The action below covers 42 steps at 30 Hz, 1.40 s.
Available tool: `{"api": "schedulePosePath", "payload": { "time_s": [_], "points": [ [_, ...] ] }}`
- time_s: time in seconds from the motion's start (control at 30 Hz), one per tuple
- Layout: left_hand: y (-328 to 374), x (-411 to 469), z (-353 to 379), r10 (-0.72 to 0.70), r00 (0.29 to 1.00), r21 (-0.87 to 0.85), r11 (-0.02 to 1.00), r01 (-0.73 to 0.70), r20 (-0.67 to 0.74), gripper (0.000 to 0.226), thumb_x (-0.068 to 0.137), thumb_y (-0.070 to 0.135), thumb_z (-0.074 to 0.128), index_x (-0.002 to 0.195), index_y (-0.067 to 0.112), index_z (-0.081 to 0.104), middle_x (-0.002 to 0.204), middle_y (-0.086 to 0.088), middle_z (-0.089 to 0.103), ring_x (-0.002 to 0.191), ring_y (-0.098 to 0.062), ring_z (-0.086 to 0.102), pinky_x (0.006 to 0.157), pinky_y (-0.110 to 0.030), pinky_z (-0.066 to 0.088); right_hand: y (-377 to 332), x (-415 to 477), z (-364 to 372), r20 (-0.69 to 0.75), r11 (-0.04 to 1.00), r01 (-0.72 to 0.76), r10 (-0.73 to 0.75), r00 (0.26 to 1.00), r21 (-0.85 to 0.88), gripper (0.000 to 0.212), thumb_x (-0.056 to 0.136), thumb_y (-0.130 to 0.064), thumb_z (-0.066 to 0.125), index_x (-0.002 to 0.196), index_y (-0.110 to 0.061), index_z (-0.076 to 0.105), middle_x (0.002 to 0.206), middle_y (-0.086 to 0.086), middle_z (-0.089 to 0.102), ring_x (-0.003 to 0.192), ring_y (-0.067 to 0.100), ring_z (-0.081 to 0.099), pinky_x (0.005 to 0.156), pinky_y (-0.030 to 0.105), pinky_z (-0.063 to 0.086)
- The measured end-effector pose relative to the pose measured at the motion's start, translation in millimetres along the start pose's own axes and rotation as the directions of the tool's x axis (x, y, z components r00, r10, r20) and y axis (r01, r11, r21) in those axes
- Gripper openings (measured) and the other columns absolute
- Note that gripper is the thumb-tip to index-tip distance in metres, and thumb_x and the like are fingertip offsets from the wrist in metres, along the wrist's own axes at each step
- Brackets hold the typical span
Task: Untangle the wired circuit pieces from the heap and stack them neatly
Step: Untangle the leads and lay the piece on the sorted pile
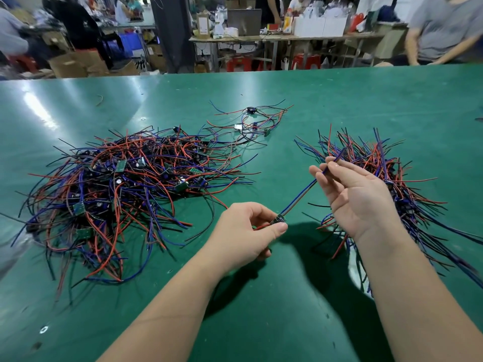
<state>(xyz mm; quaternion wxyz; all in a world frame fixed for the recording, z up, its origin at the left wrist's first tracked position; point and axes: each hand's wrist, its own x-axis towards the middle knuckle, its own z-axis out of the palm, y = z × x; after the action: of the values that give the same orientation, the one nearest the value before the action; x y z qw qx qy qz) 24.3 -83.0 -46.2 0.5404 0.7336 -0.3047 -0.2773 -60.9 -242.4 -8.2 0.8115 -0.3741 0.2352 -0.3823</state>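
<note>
**One circuit piece drawn taut between my two hands**

My left hand (243, 233) grips a circuit piece (279, 220). The thumb lies flat along its near edge and the forefinger curls over its far side, so the little board is pinched at my fingertips. The other left fingers (257, 214) are folded in toward the palm. A short red lead pokes out of the board toward my palm.

My right hand (358, 197) is raised with the palm turned toward me. Its fingers (321, 178) are only half curled, and the tips close lightly on the blue wire (300, 195) that runs up from the board. That wire, with a darker one alongside it, stretches straight from my left fingertips to my right ones, above the tabletop (261, 322). Its free end sticks out past my right fingertips.

The tangled heap (117, 189) of red, blue and black leads, studded with small green boards, lies left of my left hand. The sorted stack (376, 163) sits behind and under my right hand, its leads fanning outward. A small loose cluster (254, 122) lies farther back, between the two.

Any print on the boards is too small to read.
</note>
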Motion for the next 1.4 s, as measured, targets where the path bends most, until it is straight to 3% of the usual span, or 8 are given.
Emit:
{"api": "schedulePosePath", "payload": {
  "time_s": [0.6,0.77,0.9,1.0,1.13,1.27,1.33,1.4],
  "points": [
    [11.6,-8.6,-15.8,-0.074,0.945,-0.015,0.996,0.084,0.317,0.008,0.086,0.018,0.069,0.087,0.012,0.064,0.082,-0.004,0.074,0.047,-0.012,0.058,0.048,-0.022,0.05,-5.7,3.6,-5.6,-0.102,0.995,0.06,-0.069,0.992,-0.084,0.01,0.094,-0.012,0.058,0.084,-0.009,0.054,0.052,0.003,0.063,0.056,0.02,0.07,0.043,0.014,0.048],
    [12.4,-2.9,-12.3,-0.109,0.984,-0.291,0.946,0.147,0.141,0.011,0.087,0.019,0.066,0.091,0.009,0.062,0.079,-0.001,0.074,0.047,-0.009,0.06,0.041,-0.018,0.046,-5.1,4.0,-2.5,-0.11,0.99,0.131,-0.136,0.984,-0.052,0.006,0.1,-0.015,0.045,0.104,-0.018,0.041,0.101,0.019,0.061,0.092,0.028,0.069,0.062,0.028,0.058],
    [8.6,4.7,-6.8,-0.191,0.981,-0.543,0.828,0.142,-0.035,0.012,0.089,0.02,0.062,0.089,0.008,0.062,0.072,0.001,0.073,0.049,-0.008,0.063,0.041,-0.016,0.048,10.7,-5.3,3.8,0.049,0.917,0.073,-0.059,0.997,-0.392,0.023,0.092,0.0,0.052,0.099,-0.02,0.046,0.09,0.015,0.054,0.07,0.021,0.064,0.056,0.032,0.057],
    [7.6,4.7,-3.7,-0.181,0.983,-0.574,0.806,0.146,-0.004,0.03,0.092,0.035,0.053,0.092,0.007,0.064,0.079,-0.003,0.074,0.055,-0.013,0.067,0.046,-0.022,0.053,33.2,-19.4,13.0,0.279,0.669,0.195,0.02,0.96,-0.718,0.009,0.086,-0.016,0.067,0.09,-0.02,0.061,0.073,0.01,0.063,0.057,0.017,0.064,0.055,0.03,0.055],
    [8.2,4.9,-8.0,-0.141,0.981,-0.483,0.855,0.187,0.13,0.063,0.074,0.062,0.048,0.107,0.011,0.067,0.1,-0.003,0.073,0.071,-0.022,0.069,0.06,-0.038,0.059,41.2,-24.5,16.2,0.393,0.36,0.412,-0.129,0.91,-0.837,0.012,0.075,-0.024,0.079,0.073,-0.026,0.066,0.065,-0.005,0.068,0.058,0.009,0.062,0.063,0.024,0.053],
    [11.3,3.4,-9.5,-0.096,0.968,-0.474,0.858,0.199,0.232,0.07,0.068,0.066,0.046,0.116,0.018,0.064,0.112,0.004,0.071,0.069,-0.022,0.07,0.049,-0.029,0.053,27.9,-23.2,15.6,0.288,0.563,0.421,-0.312,0.905,-0.711,0.016,0.08,-0.008,0.07,0.081,-0.023,0.071,0.075,0.004,0.068,0.064,0.022,0.068,0.064,0.044,0.059],
    [11.6,3.0,-12.0,-0.093,0.963,-0.447,0.871,0.202,0.253,0.069,0.069,0.067,0.045,0.117,0.019,0.061,0.109,0.001,0.072,0.054,-0.019,0.066,0.036,-0.02,0.044,12.5,-20.6,12.1,0.216,0.553,0.581,-0.587,0.78,-0.596,0.015,0.085,-0.008,0.066,0.095,-0.018,0.073,0.087,0.012,0.064,0.064,0.013,0.067,0.059,0.032,0.059],
    [11.3,3.4,-14.4,-0.106,0.968,-0.407,0.893,0.193,0.225,0.064,0.073,0.064,0.044,0.115,0.018,0.061,0.104,-0.003,0.073,0.042,-0.016,0.06,0.03,-0.016,0.037,-6.4,-14.5,0.0,0.174,0.343,0.664,-0.793,0.584,-0.664,0.02,0.086,-0.014,0.065,0.105,-0.019,0.069,0.091,0.008,0.061,0.071,-0.002,0.062,0.066,0.014,0.052]
  ]
}}
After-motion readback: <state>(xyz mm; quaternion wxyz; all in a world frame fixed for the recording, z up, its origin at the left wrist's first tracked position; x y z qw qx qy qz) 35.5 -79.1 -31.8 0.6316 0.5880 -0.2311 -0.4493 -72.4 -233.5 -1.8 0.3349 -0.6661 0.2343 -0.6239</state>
